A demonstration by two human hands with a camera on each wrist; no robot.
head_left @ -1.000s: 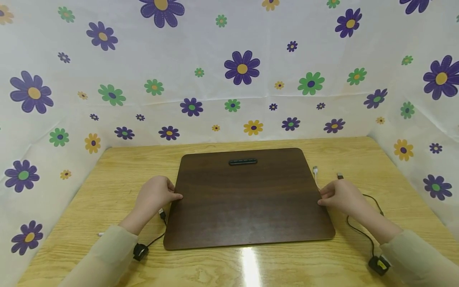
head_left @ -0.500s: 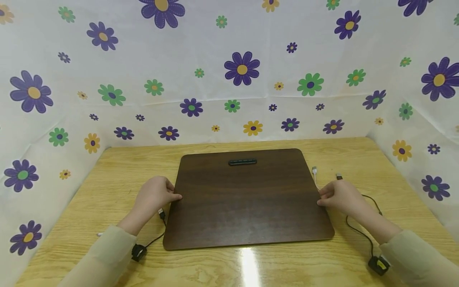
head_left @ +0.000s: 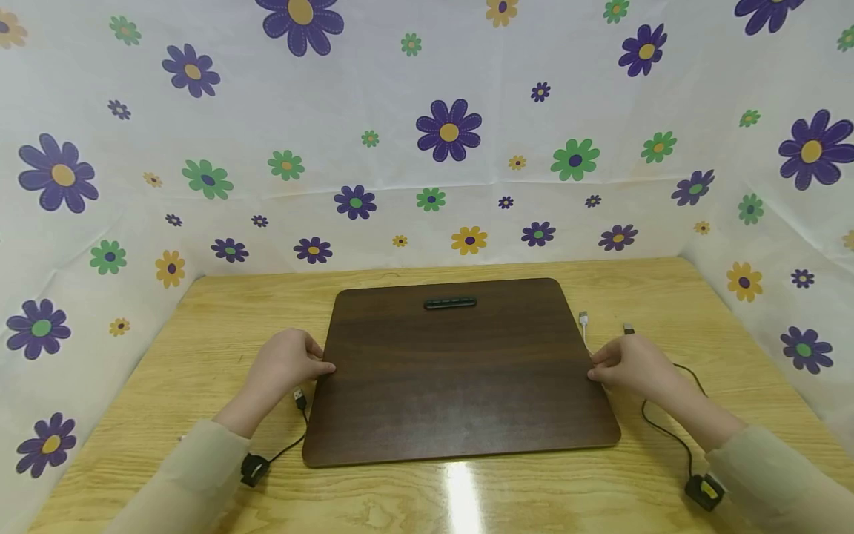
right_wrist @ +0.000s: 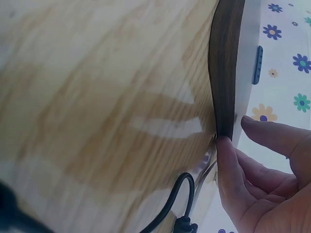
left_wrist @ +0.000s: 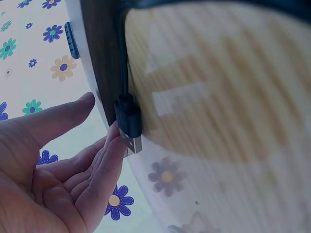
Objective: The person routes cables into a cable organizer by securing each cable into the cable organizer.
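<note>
A dark brown wooden board with rounded corners lies on the light wood table. Along its far edge sits a black strip with small notches. My left hand pinches the board's left edge, thumb on top and fingers against the side. On the opposite edge, my right hand grips the same way. A black cable's USB plug hangs right by the left fingers in the left wrist view. Beyond my right hand lie a white USB plug and a black-bodied one.
Black cables run from the plugs to small wrist-worn devices, one by the left sleeve and one by the right sleeve. A white flower-printed cloth closes off the back and both sides. The wood table extends around the board.
The head view has shifted very slightly. Both hands keep the same hold on the board's edges, and the board stays in place between them.
</note>
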